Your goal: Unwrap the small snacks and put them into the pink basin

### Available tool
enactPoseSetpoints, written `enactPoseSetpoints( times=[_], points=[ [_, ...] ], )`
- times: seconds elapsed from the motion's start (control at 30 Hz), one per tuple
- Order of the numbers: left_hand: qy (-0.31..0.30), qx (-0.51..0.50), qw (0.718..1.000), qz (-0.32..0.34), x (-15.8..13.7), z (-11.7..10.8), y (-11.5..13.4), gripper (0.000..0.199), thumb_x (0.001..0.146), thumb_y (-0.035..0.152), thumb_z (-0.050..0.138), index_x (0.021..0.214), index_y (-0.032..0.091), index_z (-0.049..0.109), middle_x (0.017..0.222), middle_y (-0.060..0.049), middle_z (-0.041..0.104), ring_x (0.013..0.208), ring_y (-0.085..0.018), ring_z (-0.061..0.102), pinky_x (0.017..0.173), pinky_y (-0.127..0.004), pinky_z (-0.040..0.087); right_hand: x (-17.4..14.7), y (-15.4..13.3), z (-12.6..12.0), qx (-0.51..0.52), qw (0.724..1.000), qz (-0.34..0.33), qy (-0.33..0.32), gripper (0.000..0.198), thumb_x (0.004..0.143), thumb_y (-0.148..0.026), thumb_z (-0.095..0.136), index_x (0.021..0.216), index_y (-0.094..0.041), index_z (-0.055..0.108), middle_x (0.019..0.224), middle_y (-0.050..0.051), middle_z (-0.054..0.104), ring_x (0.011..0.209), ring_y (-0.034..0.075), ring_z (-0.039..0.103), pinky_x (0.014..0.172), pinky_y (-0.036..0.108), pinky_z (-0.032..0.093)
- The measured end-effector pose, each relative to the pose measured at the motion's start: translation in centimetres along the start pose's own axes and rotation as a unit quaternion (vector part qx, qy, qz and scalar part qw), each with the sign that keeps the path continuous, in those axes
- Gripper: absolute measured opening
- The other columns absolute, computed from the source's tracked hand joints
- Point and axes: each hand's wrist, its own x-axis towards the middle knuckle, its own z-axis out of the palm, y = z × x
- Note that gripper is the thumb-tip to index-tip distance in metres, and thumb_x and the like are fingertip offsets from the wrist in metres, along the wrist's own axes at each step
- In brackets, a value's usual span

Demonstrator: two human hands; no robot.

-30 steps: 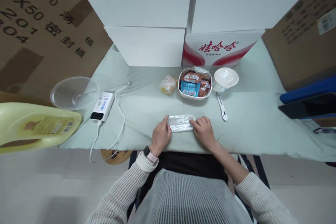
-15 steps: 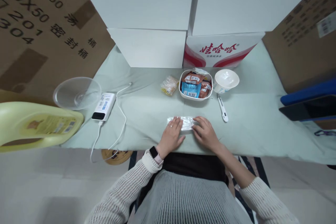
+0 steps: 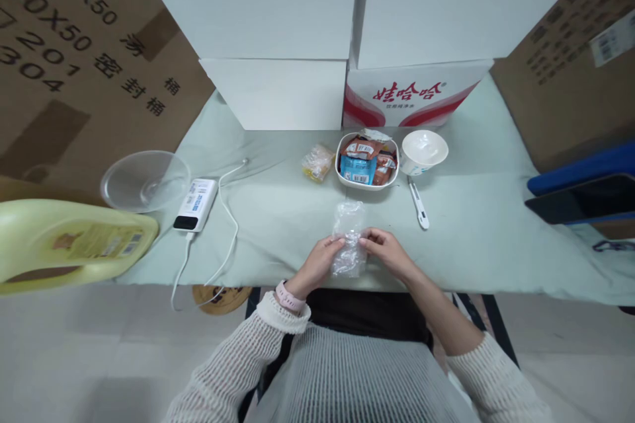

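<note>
A clear, crinkled plastic bag [image 3: 349,218] stands lengthwise between my hands, near the table's front edge. My left hand [image 3: 320,259] pinches its left side with thumb and fingers. On the opposite side, my right hand [image 3: 387,250] grips the bag's right edge the same way. Beyond the bag sits a white bowl [image 3: 367,186] filled with brown and blue snack packets [image 3: 358,170]. To its left lies a small clear-wrapped packet with yellow in it [image 3: 318,162]. A white paper cup [image 3: 424,151] is at the bowl's right, with a white utility knife [image 3: 419,203] below it.
On the left are a power bank [image 3: 195,205] with a white cable [image 3: 233,211], a clear plastic bowl [image 3: 145,182] and a yellow jug [image 3: 79,244]. White boxes [image 3: 292,94] stand at the back. A dark tablet-like object [image 3: 580,198] juts in at right.
The plastic bag, lying flat and crosswise under my hands before, is now turned lengthwise and pinched at both sides. My left hand has turned and its fingers have closed.
</note>
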Motion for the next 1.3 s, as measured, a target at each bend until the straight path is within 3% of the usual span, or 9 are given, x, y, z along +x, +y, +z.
enactPoseSetpoints(
  times=[0.17,0.4,0.57,0.73,0.87,1.03,1.13,1.23,1.3],
  points=[
    [0.039,0.117,0.991,0.062,0.3,-0.8,-0.3,0.027,0.072,0.04,0.058,0.077,0.013,0.063,0.067,0.001,0.059,0.065,-0.013,0.051,0.061,-0.023,0.039,-0.1,0.1,0.4,0.037,0.999,0.028,0.018,0.038,0.059,-0.051,0.07,0.067,-0.018,0.054,0.049,-0.007,0.047,0.046,0.008,0.044,0.046,0.022,0.037],
    [0.028,0.158,0.984,0.083,0.1,-0.8,-1.0,0.043,0.071,0.034,0.056,0.107,0.011,0.058,0.053,0.007,0.045,0.048,-0.008,0.037,0.049,-0.02,0.029,-0.4,0.8,0.3,0.074,0.997,0.035,0.012,0.042,0.06,-0.046,0.07,0.09,-0.018,0.059,0.053,-0.007,0.051,0.045,0.008,0.043,0.043,0.02,0.035],
    [-0.005,0.118,0.991,0.069,0.0,-1.1,-0.2,0.022,0.068,0.029,0.054,0.079,0.014,0.065,0.066,0.001,0.057,0.057,-0.01,0.046,0.056,-0.022,0.036,-0.7,0.8,-0.4,0.046,0.998,-0.026,-0.014,0.02,0.063,-0.038,0.066,0.068,-0.019,0.065,0.064,0.0,0.06,0.056,0.012,0.051,0.053,0.025,0.041],
    [-0.019,0.121,0.988,0.097,0.1,-1.9,0.0,0.023,0.077,0.034,0.048,0.074,0.015,0.061,0.071,-0.001,0.056,0.063,-0.013,0.048,0.058,-0.023,0.038,-1.0,0.6,-1.0,0.062,0.995,-0.063,-0.052,0.032,0.074,-0.047,0.055,0.078,-0.019,0.069,0.086,0.007,0.064,0.081,0.019,0.057,0.071,0.032,0.044],
    [0.002,0.175,0.973,0.15,0.4,-1.4,-0.9,0.023,0.072,0.024,0.059,0.094,0.017,0.058,0.083,-0.001,0.056,0.07,-0.012,0.05,0.064,-0.023,0.041,-0.9,1.3,-0.1,0.087,0.996,-0.021,0.009,0.047,0.063,-0.039,0.07,0.105,-0.024,0.056,0.083,0.001,0.061,0.075,0.016,0.057,0.067,0.029,0.045],
    [-0.003,0.107,0.977,0.183,1.5,-1.2,-1.8,0.055,0.076,0.024,0.057,0.128,0.02,0.038,0.106,-0.008,0.055,0.089,-0.015,0.057,0.08,-0.03,0.045,-0.2,0.1,-1.4,0.002,0.995,-0.038,0.097,0.025,0.061,-0.038,0.066,0.074,-0.02,0.054,0.064,-0.002,0.055,0.06,0.013,0.051,0.059,0.027,0.043],
    [0.035,0.137,0.966,0.214,2.3,-2.1,-1.2,0.045,0.08,0.024,0.053,0.123,0.02,0.042,0.11,-0.009,0.055,0.094,-0.016,0.058,0.086,-0.034,0.045,1.0,-3.5,-5.0,-0.127,0.937,-0.16,0.283,0.016,0.065,-0.033,0.059,0.071,-0.02,0.052,0.064,-0.002,0.053,0.059,0.013,0.048,0.058,0.027,0.042],
    [0.05,0.235,0.939,0.246,3.1,-3.1,0.3,0.036,0.082,0.02,0.047,0.117,0.02,0.048,0.109,-0.009,0.057,0.096,-0.017,0.058,0.086,-0.034,0.045,3.4,-7.8,-9.4,-0.291,0.792,-0.287,0.453,0.005,0.067,-0.022,0.051,0.071,-0.02,0.051,0.071,0.001,0.053,0.068,0.016,0.049,0.067,0.031,0.042],
    [0.067,0.318,0.906,0.271,3.9,-3.7,1.6,0.036,0.081,0.018,0.045,0.117,0.02,0.048,0.112,-0.009,0.056,0.1,-0.018,0.056,0.086,-0.034,0.046,5.6,-10.1,-11.7,-0.396,0.726,-0.308,0.47,0.008,0.067,-0.016,0.046,0.072,-0.02,0.051,0.076,0.004,0.054,0.077,0.019,0.05,0.072,0.034,0.042]
  ],
)
